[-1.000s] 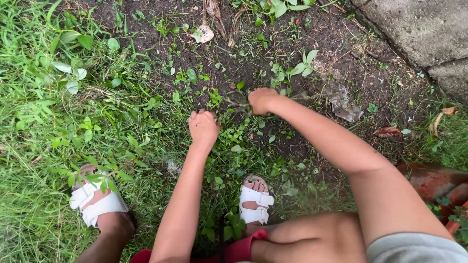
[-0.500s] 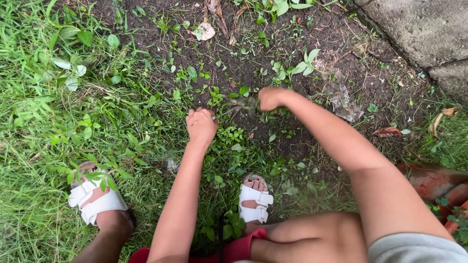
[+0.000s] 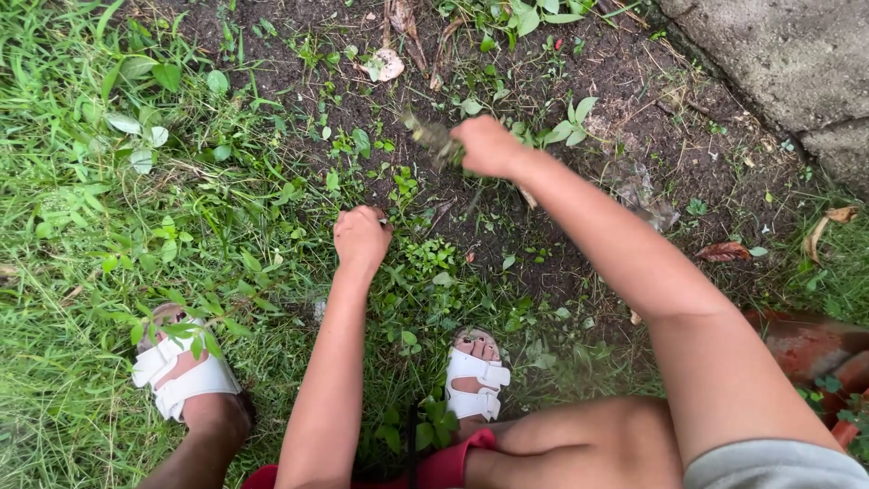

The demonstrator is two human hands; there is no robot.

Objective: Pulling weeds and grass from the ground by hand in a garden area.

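Observation:
I look down on a patch of dark soil and weeds. My right hand (image 3: 487,145) is raised over the bare soil and closed around a blurred clump of pulled weeds (image 3: 428,136). My left hand (image 3: 360,237) is lower and nearer to me, fist closed down among small green weeds (image 3: 412,258) at the grass edge; what it grips is hidden by the fingers. Both forearms reach forward from the bottom of the view. My feet in white sandals (image 3: 475,380) stand below the hands.
Thick grass (image 3: 81,226) covers the left side. Bare dark soil (image 3: 579,63) with scattered seedlings and dry leaves lies ahead. A grey concrete slab (image 3: 787,54) edges the top right. A reddish-brown object (image 3: 815,349) sits at the right.
My right hand has lifted up and away from the ground with a clump of weeds. My left hand has stayed low in the weeds.

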